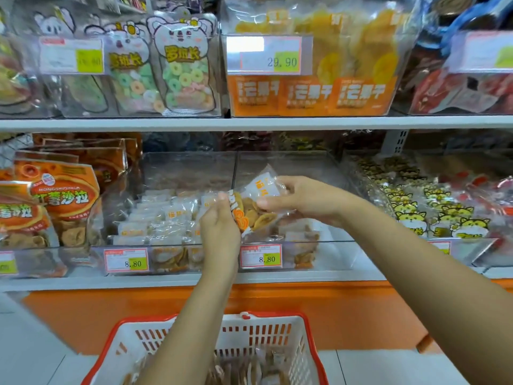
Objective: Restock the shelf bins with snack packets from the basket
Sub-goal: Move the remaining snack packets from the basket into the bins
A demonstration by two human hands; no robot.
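Shop shelves full of snacks fill the wall in front of you. Both your hands hold one snack packet (258, 209) up in front of the lower shelf (305, 276). It is a see-through packet with yellow-brown chips inside and a white and orange label. Your left hand (220, 226) pinches its lower left end, and your right hand (301, 200) grips its upper right end. The packet hangs in the air, tilted, just above the front wall of the right clear bin (336, 254), near the thin wall it shares with the left clear bin (188, 168). It is not in any bin yet.

The left clear bin already has lots of packets like this one lying in rows, so that bin looks mostly done. The right clear bin has only a few packets low down, so I think it needs more. The basket (277, 337) sits below your arms, and some packets lie at its bottom, so there is more to put away.

Around these bins, big orange bags (66, 201) stand on the left and little cat packets (408, 215) fill the bin on the right. Price tags (261, 255) stick on the bin fronts. The front wall of the bin is the thing in the way: you need to lift the packet over it before you let go
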